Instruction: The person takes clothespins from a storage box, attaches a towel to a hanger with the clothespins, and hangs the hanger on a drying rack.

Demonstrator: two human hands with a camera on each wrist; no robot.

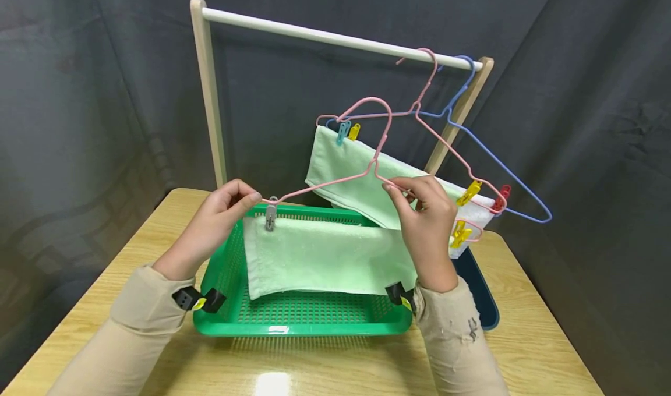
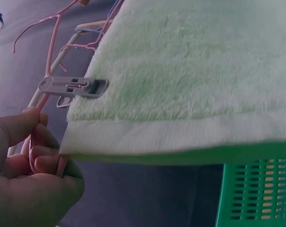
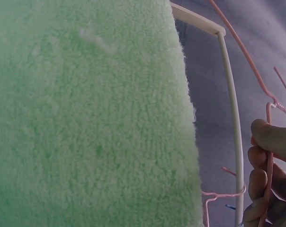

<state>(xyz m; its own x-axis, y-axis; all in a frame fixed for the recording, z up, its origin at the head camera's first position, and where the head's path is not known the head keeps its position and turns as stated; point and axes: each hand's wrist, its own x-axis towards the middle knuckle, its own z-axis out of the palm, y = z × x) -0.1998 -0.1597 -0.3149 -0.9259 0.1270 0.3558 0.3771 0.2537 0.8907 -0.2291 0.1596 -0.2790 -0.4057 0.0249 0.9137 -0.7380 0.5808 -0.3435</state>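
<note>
Both hands hold a pink wire hanger above the green basket. My left hand pinches its left end, beside a grey clothespin. In the left wrist view, that clothespin grips the edge of a light green towel draped from the hanger. My right hand grips the hanger's right arm, a little below the hook's neck; the right wrist view shows its fingers curled round the wire. A yellow clothespin sits near the hanger's right end. The right hand hides part of the towel's right side.
Behind stands a wooden rack with a white bar. From it hang another pink hanger and a blue hanger, with a clipped green towel. The green basket and a dark blue tray rest on the table.
</note>
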